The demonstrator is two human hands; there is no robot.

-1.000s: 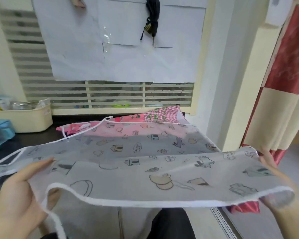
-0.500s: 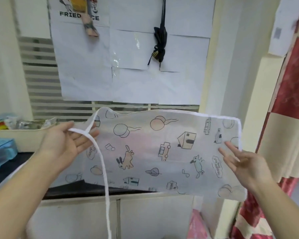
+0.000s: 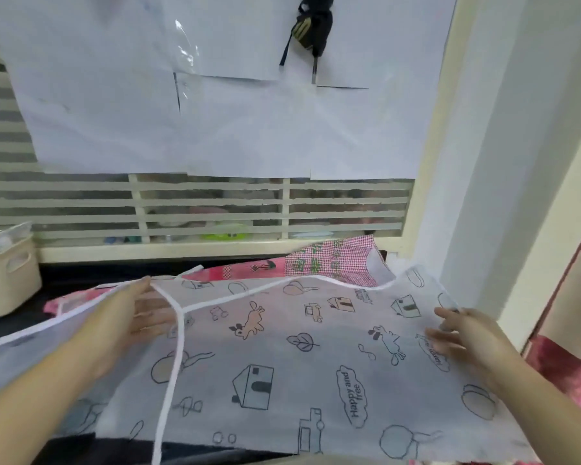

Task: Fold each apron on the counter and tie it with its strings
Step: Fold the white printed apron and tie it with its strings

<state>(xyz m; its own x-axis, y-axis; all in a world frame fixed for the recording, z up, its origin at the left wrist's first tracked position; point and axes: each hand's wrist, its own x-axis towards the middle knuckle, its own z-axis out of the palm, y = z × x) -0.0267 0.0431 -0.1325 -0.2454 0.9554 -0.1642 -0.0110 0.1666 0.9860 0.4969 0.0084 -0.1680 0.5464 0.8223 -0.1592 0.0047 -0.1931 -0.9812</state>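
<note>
**Inspector:** Position of the work item?

**Assistant:** The white printed apron (image 3: 302, 370) lies spread over the dark counter (image 3: 81, 273), covering most of its near and right portion. The fabric is thin and translucent, printed with houses, rabbits, leaves and a "Happy and free" cloud. Its white-edged upper border runs across the far side.

**Inspector:** Strings?

**Assistant:** One white string (image 3: 173, 364) runs from the far left part of the apron, beside the left fingertips, toward the near edge and off the bottom of the view. Another white-edged strip trails off to the left.

**Inspector:** Left hand?

**Assistant:** The left hand (image 3: 128, 323) lies at the apron's left part with fingers straight and spread. The fingertips show through the sheer fabric, so they sit beneath that layer. Nothing is pinched.

**Inspector:** Right hand?

**Assistant:** The right hand (image 3: 463, 340) rests on the apron's right edge, fingers extended and apart, touching the cloth without gripping it.

**Inspector:** Other items?

**Assistant:** A pink checked apron (image 3: 329, 263) lies partly under the white one at the far side. A cream basket (image 3: 7, 280) stands at the far left. White paper sheets (image 3: 215, 112) cover the louvred window (image 3: 215, 209), and a red curtain (image 3: 577, 297) hangs at the right
</note>
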